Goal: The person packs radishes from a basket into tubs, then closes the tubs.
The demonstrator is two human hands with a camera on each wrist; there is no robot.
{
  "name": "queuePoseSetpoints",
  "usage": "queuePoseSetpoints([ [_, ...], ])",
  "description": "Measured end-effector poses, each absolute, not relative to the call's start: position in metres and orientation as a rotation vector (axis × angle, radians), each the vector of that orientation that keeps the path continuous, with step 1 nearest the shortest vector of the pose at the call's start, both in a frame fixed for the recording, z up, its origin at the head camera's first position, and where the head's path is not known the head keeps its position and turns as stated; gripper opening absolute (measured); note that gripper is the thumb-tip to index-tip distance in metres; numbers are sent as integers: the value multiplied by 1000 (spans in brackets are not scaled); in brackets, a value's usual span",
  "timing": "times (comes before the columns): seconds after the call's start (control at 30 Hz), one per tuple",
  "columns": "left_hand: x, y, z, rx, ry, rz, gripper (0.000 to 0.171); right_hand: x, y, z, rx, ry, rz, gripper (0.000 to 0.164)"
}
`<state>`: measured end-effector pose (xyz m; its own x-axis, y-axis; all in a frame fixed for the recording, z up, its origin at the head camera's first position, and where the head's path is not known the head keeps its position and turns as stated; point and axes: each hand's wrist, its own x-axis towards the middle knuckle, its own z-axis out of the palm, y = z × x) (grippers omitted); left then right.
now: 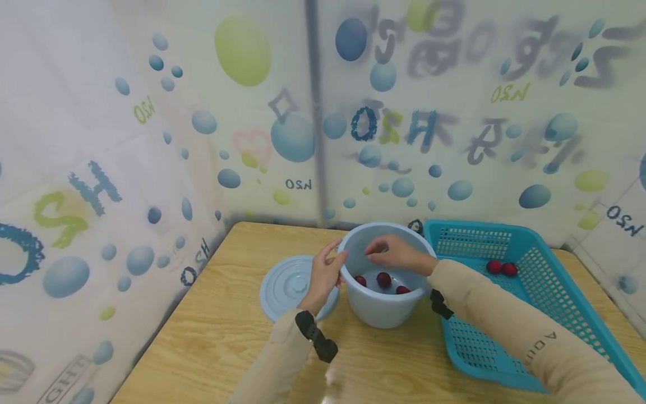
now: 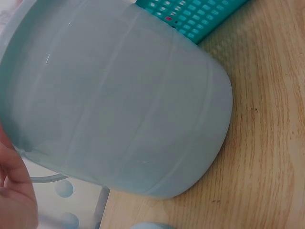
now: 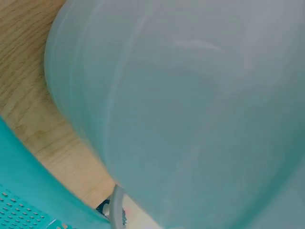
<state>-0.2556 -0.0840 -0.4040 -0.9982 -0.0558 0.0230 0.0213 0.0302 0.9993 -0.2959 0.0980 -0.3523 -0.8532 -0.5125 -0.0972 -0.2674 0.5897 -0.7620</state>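
On the wood-grained counter, with curled fingers the left hand grips a pale blue bucket of red fruits, the right hand has loosely bent fingers over its opening, a round lid and a teal basket flank it, and bubble-printed walls stand behind.

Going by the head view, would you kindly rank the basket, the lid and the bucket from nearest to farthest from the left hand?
1. Bucket: the left hand holds its rim.
2. Lid: left of the bucket, partly behind the hand.
3. Basket: right, on the bucket's far side.
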Motion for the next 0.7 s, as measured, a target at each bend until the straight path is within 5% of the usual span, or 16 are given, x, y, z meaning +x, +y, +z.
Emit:
queuePoseSetpoints([
  [0.7,-257,-85,-406,26,-2204,-2171,42,-281,161,-307,-654,2537,-1356,37],
])
